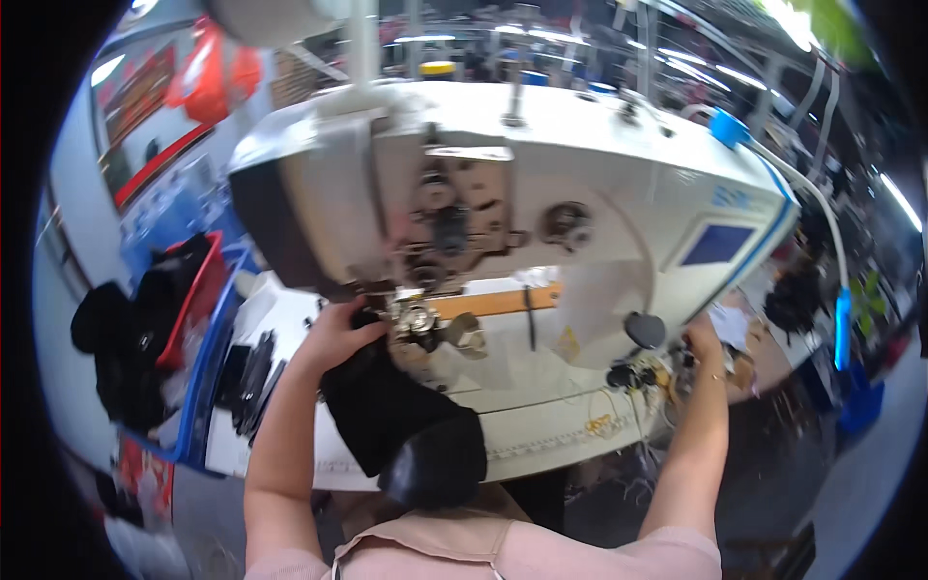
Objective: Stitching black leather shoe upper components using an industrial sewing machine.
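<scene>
In the head view, the left forearm rose from the lower edge, leaning inward to the left hand (340, 336), which lay beside the needle area of the white sewing machine (619, 193). Its thumb pointed right, a little apart from the bent forefinger, at the upper edge of a black cloth piece (372, 406); the other fingers were hidden, so whether it gripped the cloth could not be told. The cloth ran from the needle area down across the bench (541, 425) and over its front edge, toward the person's lap.

The right arm bent at the elbow, its forearm near upright, and the right hand (704, 340) reached to the machine's right end. Its fingers were blurred and partly hidden; how open it was, or what it held, could not be told.
</scene>
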Available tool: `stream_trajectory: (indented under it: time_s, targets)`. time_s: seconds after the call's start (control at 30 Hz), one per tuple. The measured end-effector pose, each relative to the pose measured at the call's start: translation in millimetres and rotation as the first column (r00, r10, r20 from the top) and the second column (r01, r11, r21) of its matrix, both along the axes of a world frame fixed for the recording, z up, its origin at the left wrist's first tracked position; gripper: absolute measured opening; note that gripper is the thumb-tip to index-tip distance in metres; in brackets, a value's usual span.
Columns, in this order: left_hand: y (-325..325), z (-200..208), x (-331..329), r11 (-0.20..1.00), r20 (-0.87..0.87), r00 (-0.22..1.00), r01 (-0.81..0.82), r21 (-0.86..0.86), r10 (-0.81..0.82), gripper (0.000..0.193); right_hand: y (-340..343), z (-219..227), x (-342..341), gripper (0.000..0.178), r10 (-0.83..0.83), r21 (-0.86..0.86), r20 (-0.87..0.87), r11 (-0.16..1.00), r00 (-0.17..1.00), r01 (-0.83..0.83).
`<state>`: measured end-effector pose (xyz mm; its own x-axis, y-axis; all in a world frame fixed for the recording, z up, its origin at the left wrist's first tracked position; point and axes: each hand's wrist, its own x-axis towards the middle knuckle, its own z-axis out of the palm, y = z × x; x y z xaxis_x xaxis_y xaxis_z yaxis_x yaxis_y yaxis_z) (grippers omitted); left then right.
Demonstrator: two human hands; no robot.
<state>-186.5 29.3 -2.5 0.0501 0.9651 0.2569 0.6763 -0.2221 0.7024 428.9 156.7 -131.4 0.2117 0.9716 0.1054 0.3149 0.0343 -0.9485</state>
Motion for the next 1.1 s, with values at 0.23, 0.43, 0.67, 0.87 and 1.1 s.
stream_trajectory:
  time_s: [0.23, 0.43, 0.67, 0.87, 1.1]
  targets:
    - [4, 0, -6, 0.973, 0.412, 0.911, 0.115, -0.198, -0.024, 0.025, 8, -6, -28, 0.039, -0.088, 0.131, 0.124, 0.989, 0.988, 0.071]
    - [35, -11, -4, 0.943, 0.343, 0.939, 0.095, -0.320, 0.022, 0.024, -6, -18, 58, 0.046, -0.387, 0.313, -0.079, 0.865, 0.919, 0.391]
    - [36, -16, -7, 0.949, 0.516, 0.844, 0.267, -0.166, -0.147, 0.028, -149, 23, -25, 0.054, -0.192, 0.329, -0.205, 0.910, 0.960, 0.252]
    - [10, -9, 15, 0.995, 0.354, 0.933, 0.084, -0.061, -0.057, 0.023, -212, 47, -224, 0.081, 0.362, 0.194, -0.476, 0.932, 0.802, -0.305]
    - [13, -38, -2, 0.884, 0.016, 0.999, -0.048, 0.465, 0.046, 0.018, -207, 86, -349, 0.085, 0.455, 0.103, -0.873, 0.523, 0.174, -0.846]
